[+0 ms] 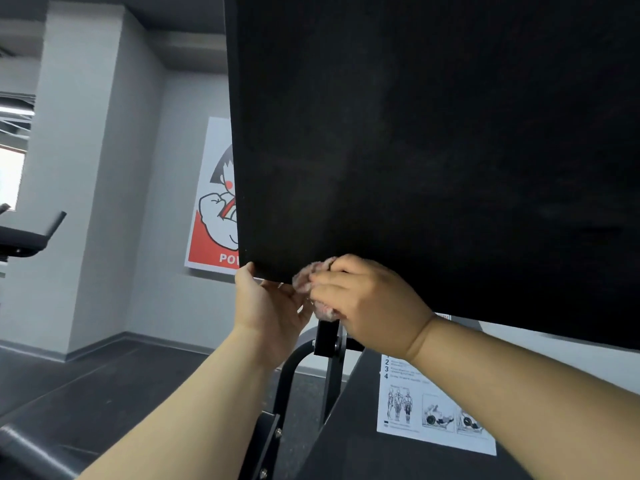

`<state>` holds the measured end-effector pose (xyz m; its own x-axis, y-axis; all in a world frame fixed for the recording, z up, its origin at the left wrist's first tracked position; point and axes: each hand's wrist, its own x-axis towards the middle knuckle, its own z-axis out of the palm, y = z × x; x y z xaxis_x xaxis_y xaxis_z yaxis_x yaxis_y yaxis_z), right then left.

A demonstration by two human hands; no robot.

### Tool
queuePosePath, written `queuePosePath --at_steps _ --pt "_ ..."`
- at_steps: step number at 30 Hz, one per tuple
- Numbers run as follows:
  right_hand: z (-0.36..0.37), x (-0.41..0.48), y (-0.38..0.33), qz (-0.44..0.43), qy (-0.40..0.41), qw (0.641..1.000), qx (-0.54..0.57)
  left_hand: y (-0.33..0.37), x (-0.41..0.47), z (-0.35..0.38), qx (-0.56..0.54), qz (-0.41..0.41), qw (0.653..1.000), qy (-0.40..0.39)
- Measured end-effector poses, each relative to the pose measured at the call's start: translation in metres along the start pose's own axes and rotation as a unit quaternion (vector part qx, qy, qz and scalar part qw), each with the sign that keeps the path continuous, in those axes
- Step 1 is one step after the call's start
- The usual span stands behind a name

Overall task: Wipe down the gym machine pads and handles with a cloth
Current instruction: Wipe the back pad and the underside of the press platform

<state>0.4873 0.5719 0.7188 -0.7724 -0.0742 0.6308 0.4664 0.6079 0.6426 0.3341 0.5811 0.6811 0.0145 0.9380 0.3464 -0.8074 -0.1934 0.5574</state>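
Head view: big black pad (433,150) fills the upper right, its face tilted toward me. Left hand (266,306) grips the lower left corner, thumb at the corner, fingers tucked under the bottom edge. Right hand (367,303) is curled round a bunched pinkish cloth (304,278), pressing it to the pad's bottom edge just beside the left hand. Cloth: soft, light, crumples easily; I'd keep it balled in the palm so no tail drags. Pad: looks stiff, matte, mildly grippy, seemingly mounted on the black frame (327,336) below. I judge the corner the right place to steady it.
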Motion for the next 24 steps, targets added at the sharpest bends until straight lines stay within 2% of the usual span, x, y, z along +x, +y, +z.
queuePosePath --at_steps 2,5,6,8,12,14,16,20,24 --pt "-0.028 0.019 0.007 0.001 0.051 0.999 -0.011 0.0 -0.001 0.001 0.004 -0.004 1.0 -0.004" --pt "-0.069 0.047 0.022 0.062 0.183 0.978 -0.075 0.0 -0.003 0.001 0.001 -0.012 1.0 -0.007" --pt "-0.071 0.05 0.023 0.077 0.205 0.972 -0.084 0.0 -0.003 0.002 -0.003 -0.011 1.0 -0.008" --pt "-0.045 0.037 0.015 0.074 0.183 0.978 -0.063 -0.001 -0.003 0.003 -0.014 -0.011 1.0 -0.005" --pt "0.028 -0.006 -0.011 0.011 0.027 0.999 -0.017 0.0 -0.001 0.001 0.014 -0.015 1.0 -0.022" --pt "0.028 -0.006 -0.007 0.015 0.012 1.0 -0.003 0.0 0.001 0.001 0.023 -0.013 0.999 -0.027" --pt "0.011 0.008 0.0 0.013 0.033 0.999 0.004 0.001 0.002 -0.003 0.013 -0.011 1.0 -0.024" --pt "-0.043 0.042 0.009 0.033 0.128 0.991 -0.033 -0.002 0.004 -0.01 0.012 -0.014 1.0 0.001" --pt "-0.067 0.063 0.015 0.092 0.257 0.958 -0.09 -0.005 0.007 -0.011 0.002 -0.01 1.0 -0.008"
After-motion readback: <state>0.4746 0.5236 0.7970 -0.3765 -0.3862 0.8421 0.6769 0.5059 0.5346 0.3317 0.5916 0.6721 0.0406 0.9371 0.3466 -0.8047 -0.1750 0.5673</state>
